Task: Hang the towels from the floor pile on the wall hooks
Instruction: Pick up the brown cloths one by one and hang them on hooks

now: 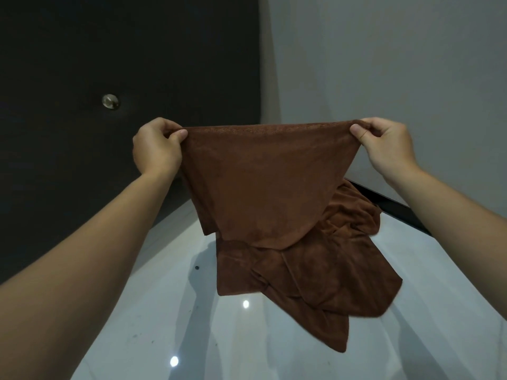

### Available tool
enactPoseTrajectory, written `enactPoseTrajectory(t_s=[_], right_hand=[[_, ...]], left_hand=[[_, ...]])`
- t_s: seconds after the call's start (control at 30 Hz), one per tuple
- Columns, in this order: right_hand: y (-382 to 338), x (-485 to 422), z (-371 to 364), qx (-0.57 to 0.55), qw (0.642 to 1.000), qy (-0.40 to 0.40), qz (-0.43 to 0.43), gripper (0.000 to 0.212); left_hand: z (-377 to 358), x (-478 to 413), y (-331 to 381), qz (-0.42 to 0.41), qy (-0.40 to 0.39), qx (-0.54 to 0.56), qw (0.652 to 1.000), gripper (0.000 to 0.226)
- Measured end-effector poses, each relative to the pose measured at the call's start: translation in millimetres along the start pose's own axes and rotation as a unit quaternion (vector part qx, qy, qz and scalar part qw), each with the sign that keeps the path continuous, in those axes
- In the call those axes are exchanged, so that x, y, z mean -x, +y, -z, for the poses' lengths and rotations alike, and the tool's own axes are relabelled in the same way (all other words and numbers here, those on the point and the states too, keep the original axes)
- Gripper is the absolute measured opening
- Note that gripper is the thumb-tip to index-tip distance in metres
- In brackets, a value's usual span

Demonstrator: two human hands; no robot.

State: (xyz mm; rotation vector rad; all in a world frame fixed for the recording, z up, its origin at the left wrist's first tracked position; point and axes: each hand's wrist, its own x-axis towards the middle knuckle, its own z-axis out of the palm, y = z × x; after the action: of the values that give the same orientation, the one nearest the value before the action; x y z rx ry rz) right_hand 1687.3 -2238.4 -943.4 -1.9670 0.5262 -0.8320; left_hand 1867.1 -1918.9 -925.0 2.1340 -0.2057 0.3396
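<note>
The left forearm [82, 256] and right forearm [461, 215], at the frame's lower corners, are bare, as are the left hand [156, 146] and right hand [386, 145]; the right thumbnail [356, 130] is short.

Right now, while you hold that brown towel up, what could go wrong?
The left hand and right hand only pinch the top corners of the towel, so one corner could slip and drop it back on the pile. The small round metal fitting on the dark wall looks shallow, so the towel might slide off.
</note>
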Motion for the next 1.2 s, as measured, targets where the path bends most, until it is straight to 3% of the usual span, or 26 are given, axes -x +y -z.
enactPoseTrajectory(t_s=[0.67, 0.97, 1.2], right_hand=[[-24.6, 4.7, 13.8, -0.002, 1.0, 0.004, 0.01, 0.01], [-19.1, 4.1, 21.1, 0.014, 1.0, 0.012, 0.005, 0.007], [-14.4, 3.8, 27.7, 0.035, 0.999, 0.012, -0.002, 0.009]], left_hand=[[20.6, 13.5, 21.9, 0.057, -0.016, 0.194, 0.979, 0.008], [23.8, 16.7, 26.6, 0.06, -0.037, 0.185, 0.98, 0.019], [40.1, 6.1, 28.0, 0.117, -0.085, 0.198, 0.969, 0.029]])
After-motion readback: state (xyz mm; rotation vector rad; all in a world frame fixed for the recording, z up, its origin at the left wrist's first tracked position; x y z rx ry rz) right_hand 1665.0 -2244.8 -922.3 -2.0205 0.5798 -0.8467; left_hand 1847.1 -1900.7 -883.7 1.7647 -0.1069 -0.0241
